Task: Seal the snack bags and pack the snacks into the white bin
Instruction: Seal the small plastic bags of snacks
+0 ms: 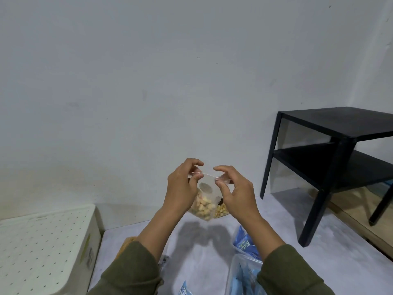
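A clear zip bag (pixel 205 201) of pale snack pieces hangs in the air above the grey surface. My left hand (pixel 182 186) pinches the left end of its top strip. My right hand (pixel 236 190) pinches the right end of the same strip. Behind the bag, partly hidden, a second clear bag (pixel 220 210) of yellowish pieces lies on the surface. The white bin (pixel 42 248), covered by a lid with small holes, stands at the lower left.
Clear bags holding blue snack packets (pixel 244 245) lie on the grey surface (pixel 202 252) at the lower right. An orange packet (pixel 126 245) peeks out beside my left sleeve. A black two-shelf side table (pixel 340 150) stands at the right against the wall.
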Motion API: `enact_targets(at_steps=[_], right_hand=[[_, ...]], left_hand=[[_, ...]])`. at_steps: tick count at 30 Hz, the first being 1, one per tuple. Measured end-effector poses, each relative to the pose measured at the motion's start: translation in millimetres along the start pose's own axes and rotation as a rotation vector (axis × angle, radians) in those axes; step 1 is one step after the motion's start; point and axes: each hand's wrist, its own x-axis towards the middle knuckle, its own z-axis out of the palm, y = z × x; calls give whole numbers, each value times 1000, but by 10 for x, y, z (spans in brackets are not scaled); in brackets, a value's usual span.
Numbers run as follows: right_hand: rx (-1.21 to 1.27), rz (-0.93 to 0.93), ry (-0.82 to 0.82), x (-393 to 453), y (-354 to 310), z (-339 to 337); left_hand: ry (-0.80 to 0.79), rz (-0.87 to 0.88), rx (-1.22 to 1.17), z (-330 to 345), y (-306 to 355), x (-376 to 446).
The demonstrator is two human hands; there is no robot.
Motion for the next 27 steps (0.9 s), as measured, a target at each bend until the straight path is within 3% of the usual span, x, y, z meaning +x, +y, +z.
enact_targets(at_steps=[8,15,27], right_hand=[[-24,55,84,22,3,-13],[-21,-23,66,51,0,-5],[50,81,22,88,-83,-31]], left_hand=[[14,-88,-116,4,48,-25],[36,-75,-101,52,13,-11],[23,-110,-162,42,42,4]])
